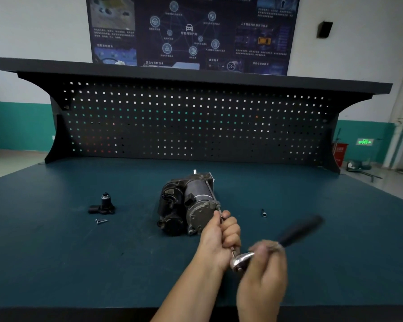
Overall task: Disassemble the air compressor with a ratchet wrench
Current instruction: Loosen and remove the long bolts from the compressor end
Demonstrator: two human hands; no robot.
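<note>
At the near end plate of the air compressor (186, 205), left hand (220, 233) is clenched round the extension bar (233, 249), thumb up by the fastener end; bar runs from the plate's right edge back toward the person and slightly right, into the head of the ratchet wrench (242, 261); right hand (263, 277) sits just behind that head, fingers apparently wrapped on the handle neck, though blur hides the detail; black handle sticks out up-right, away from the compressor; compressor lies on its side mid-bench on the bench mat (56, 252), long axis roughly in line with the bar, far end toward the pegboard (196, 122); handle swings across the bar axis and the mat is close under the head, so I'd expect a short arc; left hand is nearer the fastener, placed to hold the bar square; spare socket (263, 213) lies right of the compressor, near the handle's sweep but apart; loose black fitting (102, 204) and two screws (101, 221) well left, out of the way.
</note>
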